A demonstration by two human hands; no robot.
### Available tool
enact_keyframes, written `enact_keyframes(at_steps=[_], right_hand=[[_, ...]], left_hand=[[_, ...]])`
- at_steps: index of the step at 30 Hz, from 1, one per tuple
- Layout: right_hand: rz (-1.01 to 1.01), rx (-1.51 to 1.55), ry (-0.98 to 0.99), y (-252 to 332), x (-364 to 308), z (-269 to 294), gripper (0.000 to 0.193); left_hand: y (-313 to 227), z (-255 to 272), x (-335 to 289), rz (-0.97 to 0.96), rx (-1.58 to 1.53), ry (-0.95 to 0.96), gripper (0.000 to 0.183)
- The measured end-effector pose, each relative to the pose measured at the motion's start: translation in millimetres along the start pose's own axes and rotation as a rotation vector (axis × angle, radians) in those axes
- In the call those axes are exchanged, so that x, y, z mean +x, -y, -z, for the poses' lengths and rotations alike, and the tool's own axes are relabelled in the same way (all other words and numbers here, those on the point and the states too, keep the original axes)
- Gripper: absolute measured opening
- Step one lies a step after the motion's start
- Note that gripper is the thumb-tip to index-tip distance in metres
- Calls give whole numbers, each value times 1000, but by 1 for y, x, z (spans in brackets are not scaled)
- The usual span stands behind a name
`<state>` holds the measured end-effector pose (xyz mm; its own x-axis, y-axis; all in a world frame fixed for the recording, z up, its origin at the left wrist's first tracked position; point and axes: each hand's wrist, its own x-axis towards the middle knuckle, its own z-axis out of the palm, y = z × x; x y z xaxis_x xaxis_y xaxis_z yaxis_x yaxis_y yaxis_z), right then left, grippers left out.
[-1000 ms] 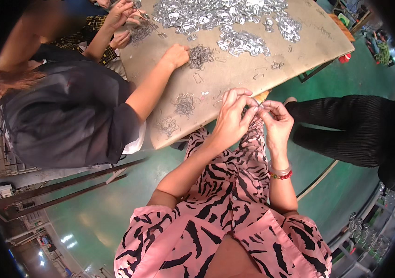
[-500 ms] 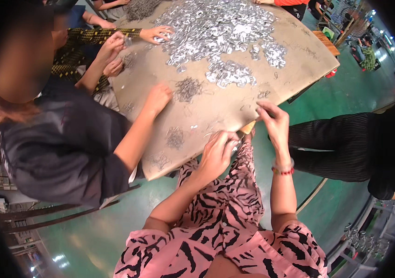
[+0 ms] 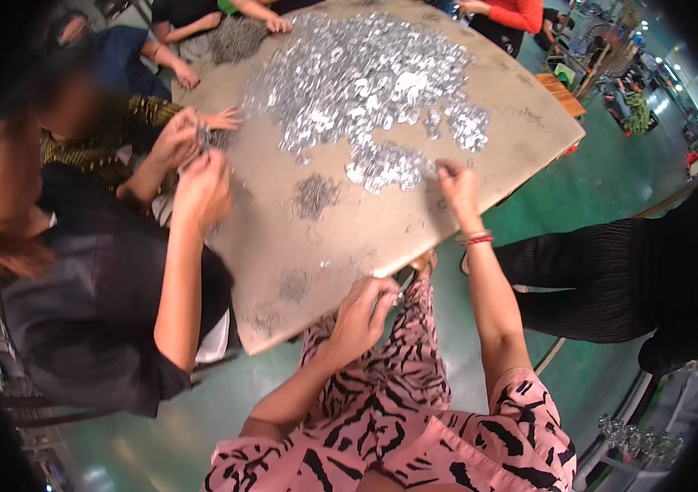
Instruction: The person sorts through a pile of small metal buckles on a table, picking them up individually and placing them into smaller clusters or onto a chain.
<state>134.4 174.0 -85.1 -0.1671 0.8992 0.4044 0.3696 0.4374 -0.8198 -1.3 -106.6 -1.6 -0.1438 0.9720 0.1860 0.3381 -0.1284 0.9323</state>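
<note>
Green floor (image 3: 545, 203) the widest thing, running out beyond the right side of the table. The table (image 3: 381, 230), tan-topped, takes up the upper middle; its near corner points down and left.

At its left side, a co-worker in dark clothing (image 3: 103, 287), both hands raised close together near the table's left edge, detail blurred. On the right, standing clear of the table, someone in black ribbed trousers (image 3: 578, 279). Wearer in pink-and-black patterned clothing (image 3: 414, 443), at the near edge.

Heap of shiny metal pieces (image 3: 381, 82) spread across the far half of the table. Smaller cluster of pieces (image 3: 386, 166) at the heap's near side.

Right hand (image 3: 459, 189) extended over the table, just right of that cluster. Fingers bent, grip partly closed; fingertips blurred, cannot tell whether anything is in it. Left hand (image 3: 365, 312) low, in front of the near table edge, above the lap; grip pinched, thumb to curled fingers.

Tangle of thin wire bits (image 3: 316, 197) on bare tabletop, left of the cluster and nearer. Red bracelet (image 3: 476, 239) on right wrist.

Least of all: a small shiny piece (image 3: 399, 298) at the left hand's fingertips, exact shape unclear.
</note>
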Motion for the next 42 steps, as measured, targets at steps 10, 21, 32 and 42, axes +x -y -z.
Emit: enact_keyframes(at_steps=[10, 21, 32, 42], right_hand=[[-329, 516, 140, 171, -159, 47, 23], [-282, 732, 18, 183, -179, 48, 15], [-504, 893, 284, 184, -198, 49, 14], [-503, 802, 284, 177, -194, 48, 13]], left_hand=[[0, -2, -2, -111, -38, -50, 9], [7, 0, -18, -256, 142, -102, 9], [114, 104, 46, -38, 707, -24, 18], [129, 125, 58, -129, 956, 118, 10]])
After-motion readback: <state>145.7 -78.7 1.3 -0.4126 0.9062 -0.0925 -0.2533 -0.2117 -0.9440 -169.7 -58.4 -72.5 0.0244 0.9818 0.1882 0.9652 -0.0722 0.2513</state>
